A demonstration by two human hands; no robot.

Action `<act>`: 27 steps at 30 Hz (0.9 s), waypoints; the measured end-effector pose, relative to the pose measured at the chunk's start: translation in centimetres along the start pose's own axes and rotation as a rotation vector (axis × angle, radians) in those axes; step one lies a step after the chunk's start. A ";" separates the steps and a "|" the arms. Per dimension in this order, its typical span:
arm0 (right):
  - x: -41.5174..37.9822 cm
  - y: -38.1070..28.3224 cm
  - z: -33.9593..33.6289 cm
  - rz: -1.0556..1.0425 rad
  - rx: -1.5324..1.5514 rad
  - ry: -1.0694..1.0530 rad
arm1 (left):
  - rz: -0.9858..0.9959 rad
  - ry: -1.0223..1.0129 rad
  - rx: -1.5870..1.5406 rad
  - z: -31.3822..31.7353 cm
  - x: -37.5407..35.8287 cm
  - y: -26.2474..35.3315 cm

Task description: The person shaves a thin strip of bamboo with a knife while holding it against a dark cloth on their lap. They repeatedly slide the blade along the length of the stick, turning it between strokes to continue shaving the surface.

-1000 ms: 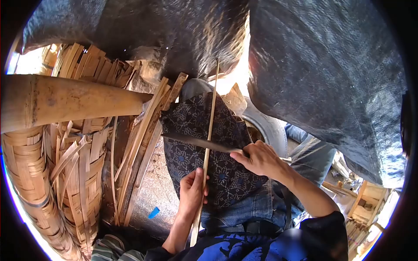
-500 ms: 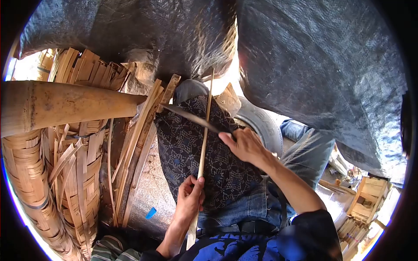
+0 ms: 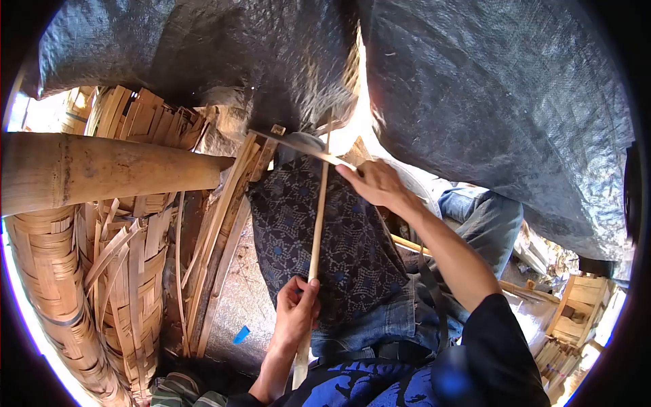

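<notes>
A long pale strip (image 3: 319, 230) of wood or bamboo runs up over a dark patterned cloth (image 3: 288, 217) on the lap. My left hand (image 3: 297, 313) is closed round its lower part, thumb on top. In my right hand (image 3: 380, 184) is a knife, my fingers wrapped round its handle. The knife's blade (image 3: 298, 145) points up and left and crosses the strip near its upper end; whether it touches the strip is hard to tell.
A thick bamboo pole (image 3: 135, 166) juts in from the left above woven bamboo baskets (image 3: 47, 264). Split strips (image 3: 220, 230) lean beside the cloth. Dark sheeting (image 3: 495, 88) hangs ahead. A blue scrap (image 3: 241, 334) lies at lower left, a wooden crate (image 3: 576, 305) at right.
My right hand and the knife have moved up and away along the strip, towards its far end. My left hand keeps its hold on the strip. The view has shifted slightly.
</notes>
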State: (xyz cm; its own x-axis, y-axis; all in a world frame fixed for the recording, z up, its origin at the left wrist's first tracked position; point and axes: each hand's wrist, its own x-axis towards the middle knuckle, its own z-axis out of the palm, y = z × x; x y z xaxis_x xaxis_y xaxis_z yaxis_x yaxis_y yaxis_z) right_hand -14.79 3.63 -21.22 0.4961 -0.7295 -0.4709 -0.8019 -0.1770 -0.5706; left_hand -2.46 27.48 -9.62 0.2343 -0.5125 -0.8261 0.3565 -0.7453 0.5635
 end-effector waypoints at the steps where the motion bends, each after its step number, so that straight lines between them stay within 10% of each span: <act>1: -0.7 1.0 0.4 -0.106 0.028 0.121 | 0.039 0.011 0.004 0.1 0.0 0.0; 5: -8.2 -0.6 -2.8 -0.001 0.044 -0.279 | 0.195 0.136 0.233 0.9 2.0 1.5; 9: -11.7 1.5 0.4 -0.589 -0.158 0.192 | 0.484 0.289 0.595 2.4 4.3 2.3; 14: -11.1 1.4 2.5 -0.461 -0.137 0.424 | 0.588 0.374 0.810 2.8 4.3 1.0; 27: -8.6 -1.6 2.9 -0.175 -0.084 0.244 | 0.582 0.452 0.909 2.9 3.2 -0.1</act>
State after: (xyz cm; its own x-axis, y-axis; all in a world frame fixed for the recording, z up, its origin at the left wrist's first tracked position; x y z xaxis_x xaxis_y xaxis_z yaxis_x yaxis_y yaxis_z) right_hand -16.78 12.04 -18.19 0.5426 -0.8184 -0.1892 -0.7412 -0.3606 -0.5662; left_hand -4.33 24.65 -12.30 0.5142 -0.8153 -0.2662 -0.6462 -0.5724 0.5049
